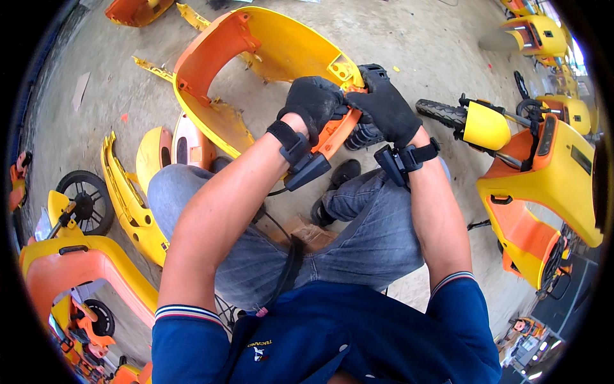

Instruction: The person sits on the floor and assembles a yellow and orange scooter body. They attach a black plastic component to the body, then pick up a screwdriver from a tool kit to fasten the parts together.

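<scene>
A large yellow and orange plastic scooter body shell (284, 54) is held out in front of me, above my knees, its hollow inside facing up. My right hand (387, 110), in a black glove, is wrapped over the shell's near right rim with the thumb on the inner side. Close beside it, my left hand (312, 105), also gloved in black, is closed in a fist at the same orange edge. Something dark shows under its fingers, too hidden to name. Both wrists carry black strapped devices.
Yellow curved panels (125, 192) lie on the concrete floor at my left, near a black spoked wheel (85, 203). A yellow scooter (543, 182) stands at the right, with a black tyre (441, 114) near it. A piece of cardboard (308, 234) lies between my legs.
</scene>
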`<state>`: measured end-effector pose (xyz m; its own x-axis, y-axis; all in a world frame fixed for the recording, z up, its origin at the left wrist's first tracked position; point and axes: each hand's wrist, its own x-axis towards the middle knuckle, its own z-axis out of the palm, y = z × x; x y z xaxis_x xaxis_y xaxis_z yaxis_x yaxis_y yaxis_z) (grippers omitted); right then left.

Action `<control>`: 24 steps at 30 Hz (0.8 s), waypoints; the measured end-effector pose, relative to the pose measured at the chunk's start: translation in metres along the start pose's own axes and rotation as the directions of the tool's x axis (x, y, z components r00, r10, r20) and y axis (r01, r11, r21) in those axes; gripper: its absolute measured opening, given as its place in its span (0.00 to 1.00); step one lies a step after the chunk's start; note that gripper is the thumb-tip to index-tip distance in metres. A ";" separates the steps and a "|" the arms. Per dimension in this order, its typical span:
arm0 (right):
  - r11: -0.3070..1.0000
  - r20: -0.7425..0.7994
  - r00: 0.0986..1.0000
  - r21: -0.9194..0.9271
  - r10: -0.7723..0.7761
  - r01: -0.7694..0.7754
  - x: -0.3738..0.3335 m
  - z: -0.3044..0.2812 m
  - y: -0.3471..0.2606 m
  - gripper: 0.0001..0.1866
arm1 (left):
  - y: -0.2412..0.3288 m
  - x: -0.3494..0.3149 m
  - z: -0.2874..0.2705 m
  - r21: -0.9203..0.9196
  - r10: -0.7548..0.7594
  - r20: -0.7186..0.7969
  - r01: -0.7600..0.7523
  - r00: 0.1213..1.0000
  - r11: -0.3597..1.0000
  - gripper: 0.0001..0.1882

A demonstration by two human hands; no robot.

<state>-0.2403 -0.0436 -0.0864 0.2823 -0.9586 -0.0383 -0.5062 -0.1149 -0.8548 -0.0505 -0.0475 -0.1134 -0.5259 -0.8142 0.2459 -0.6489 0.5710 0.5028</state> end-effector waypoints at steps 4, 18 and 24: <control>0.999 -0.002 1.000 -0.041 -0.018 0.018 -0.001 0.001 -0.005 0.18 | -0.004 -0.001 0.006 -0.209 -0.118 0.008 0.117 0.993 0.971 0.09; 0.999 -0.045 0.998 -0.037 0.038 -0.039 -0.002 0.000 -0.001 0.36 | 0.024 0.003 -0.014 -0.604 -0.515 0.133 0.481 0.847 0.635 0.13; 0.993 -0.048 0.998 -0.117 0.026 -0.031 -0.004 0.001 -0.012 0.40 | 0.013 0.000 -0.013 -0.618 -0.427 0.236 0.474 0.873 0.627 0.12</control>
<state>-0.2343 -0.0385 -0.0761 0.2294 -0.9727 -0.0354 -0.6064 -0.1144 -0.7869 -0.0518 -0.0417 -0.0966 -0.3121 -0.9297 -0.1956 -0.3166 -0.0924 0.9441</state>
